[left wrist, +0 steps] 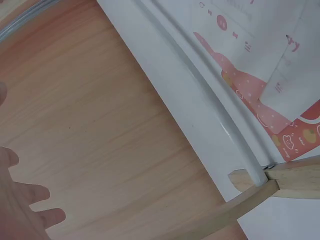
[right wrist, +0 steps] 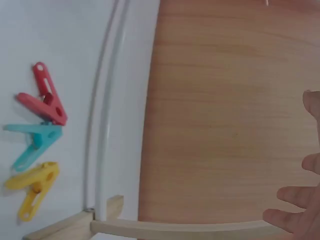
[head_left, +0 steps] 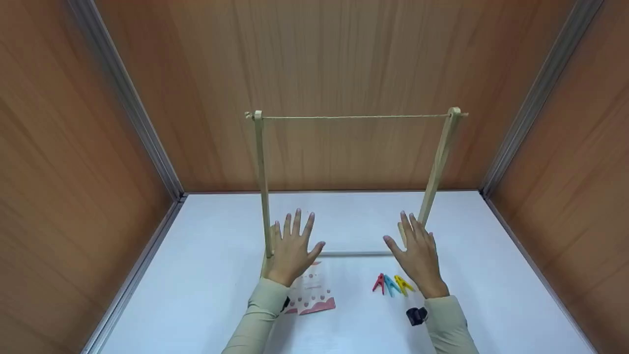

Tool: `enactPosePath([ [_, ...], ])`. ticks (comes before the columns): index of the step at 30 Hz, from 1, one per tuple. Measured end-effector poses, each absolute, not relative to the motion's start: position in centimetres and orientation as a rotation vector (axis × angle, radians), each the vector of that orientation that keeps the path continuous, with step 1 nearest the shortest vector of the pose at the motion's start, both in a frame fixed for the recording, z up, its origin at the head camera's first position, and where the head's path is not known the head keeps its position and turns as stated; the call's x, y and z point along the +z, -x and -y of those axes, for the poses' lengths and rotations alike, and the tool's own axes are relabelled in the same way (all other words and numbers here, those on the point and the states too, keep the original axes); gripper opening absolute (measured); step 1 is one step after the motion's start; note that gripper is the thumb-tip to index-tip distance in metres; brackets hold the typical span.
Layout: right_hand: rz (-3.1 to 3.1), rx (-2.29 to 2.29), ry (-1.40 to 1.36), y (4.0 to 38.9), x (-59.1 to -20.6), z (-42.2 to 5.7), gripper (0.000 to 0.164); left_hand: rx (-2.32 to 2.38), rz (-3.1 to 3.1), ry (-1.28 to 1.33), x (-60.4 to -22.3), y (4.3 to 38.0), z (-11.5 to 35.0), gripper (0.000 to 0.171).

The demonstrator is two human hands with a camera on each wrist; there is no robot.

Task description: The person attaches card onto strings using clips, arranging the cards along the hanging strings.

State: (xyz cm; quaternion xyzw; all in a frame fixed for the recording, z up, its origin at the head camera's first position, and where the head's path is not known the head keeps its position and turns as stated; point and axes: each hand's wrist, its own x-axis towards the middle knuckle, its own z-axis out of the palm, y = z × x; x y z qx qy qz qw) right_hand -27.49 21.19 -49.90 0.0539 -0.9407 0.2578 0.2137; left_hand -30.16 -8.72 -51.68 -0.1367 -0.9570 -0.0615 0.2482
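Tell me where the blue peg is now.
In the head view, the blue peg lies right of centre, between the red peg and the yellow peg.

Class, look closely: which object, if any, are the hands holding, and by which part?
Nothing is held: the left hand and right hand are both spread wide, and the three clothespins lie on the white surface.

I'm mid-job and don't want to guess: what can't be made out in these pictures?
Head view: the lower end of the right post, hidden behind the right grip.
Head view: part of the printed papers, hidden by the left grip and left sleeve; their small print is unreadable.
Left wrist view: the papers run past the top and right edges.
Right wrist view: most of the right grip, cut off by the right edge.
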Motion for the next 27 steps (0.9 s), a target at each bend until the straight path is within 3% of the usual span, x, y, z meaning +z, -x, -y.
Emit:
enactPosePath([
  [8,2.62,0.973,-0.06,27.2,-51.1,-22.6,0.07,-0.146,2.646,0.344,-53.1,29.6,9.8,0.066],
  [17,2.72,1.216,-0.07,27.2,-53.7,-24.8,0.048,-0.31,2.703,0.391,-55.4,29.5,10.8,0.054],
  [27,2.929,1.278,-0.011,26.9,-56.0,-26.4,0.049,-0.505,2.803,0.332,-57.7,29.6,11.7,0.042],
])
